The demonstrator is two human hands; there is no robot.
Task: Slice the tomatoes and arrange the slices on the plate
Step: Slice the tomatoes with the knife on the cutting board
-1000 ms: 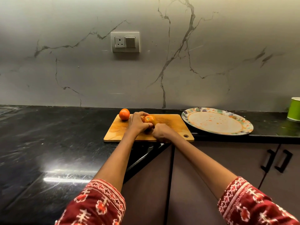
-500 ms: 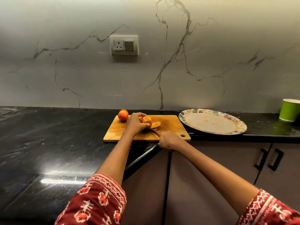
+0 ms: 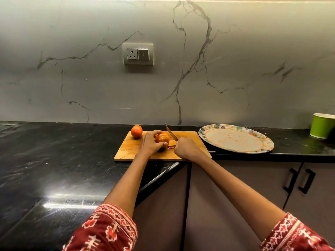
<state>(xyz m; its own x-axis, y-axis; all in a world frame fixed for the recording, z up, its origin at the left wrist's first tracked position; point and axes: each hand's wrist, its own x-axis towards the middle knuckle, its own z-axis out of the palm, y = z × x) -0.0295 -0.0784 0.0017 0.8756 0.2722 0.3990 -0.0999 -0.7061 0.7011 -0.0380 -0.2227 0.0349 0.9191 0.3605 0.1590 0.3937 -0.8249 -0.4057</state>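
Left hand: the left hand (image 3: 151,143) sat at the centre of the frame, fingers and thumb curled round the orange-red tomato being cut (image 3: 161,138), holding it down on the board.
Right hand: the right hand (image 3: 186,148) lay just right of that tomato, fist wrapped round the handle of a slim metal-bladed knife (image 3: 171,132); the handle itself was hidden inside the fist.
Knife: its blade rose up and to the left from the fist, tip above the tomato's right side.
Slice: one thin round tomato slice (image 3: 171,144) lay flat on the board between the two hands, touching the held tomato's lower right.
Whole tomato: a second, uncut round orange-red tomato (image 3: 136,131) stood at the board's upper left corner, apart from the hands.
Board: the rectangular wooden chopping board (image 3: 126,151) rested on the black polished stone counter (image 3: 54,160).
Plate: the oval floral-rimmed plate (image 3: 235,140) sat right of the board, carrying no slices, only orange smears.
Cup: a green paper cup (image 3: 321,125) stood at the right edge of the frame.
Wall: a grey socket and switch plate (image 3: 137,54) was mounted on the marbled wall above the board.
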